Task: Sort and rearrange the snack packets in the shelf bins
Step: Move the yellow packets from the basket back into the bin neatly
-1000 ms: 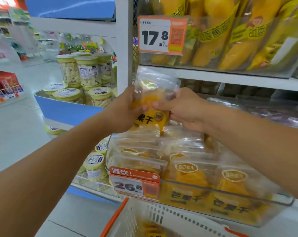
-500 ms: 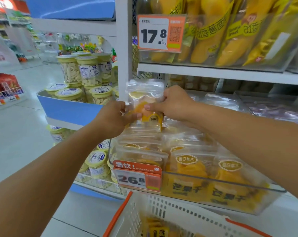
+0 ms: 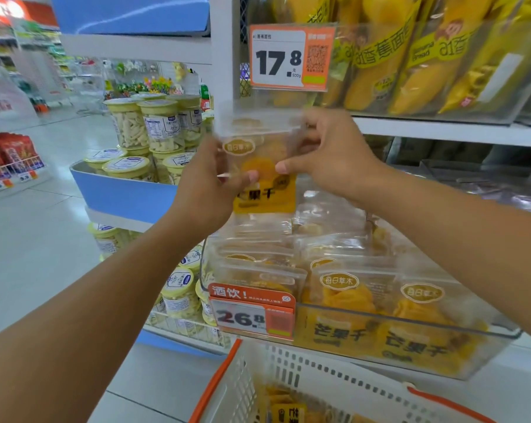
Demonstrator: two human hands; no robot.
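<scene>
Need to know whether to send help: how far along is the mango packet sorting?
Done: rows of packets stand in the clear bin. In hand: left hand and right hand both grip one mango packet above it. Left: more packets lie in the basket.

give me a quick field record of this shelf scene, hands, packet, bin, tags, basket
left hand: left hand pinches the held packet's left edge
right hand: right hand pinches its right edge
held packet: clear and yellow mango packet, upright, raised above the bin
bin: clear bin filled with matching packets
lower tag: orange price tag reads 26.8, on the bin's front left
upper tag: price tag reads 17.8, on the shelf above
basket: white basket with orange handles below, yellow packets inside
</scene>
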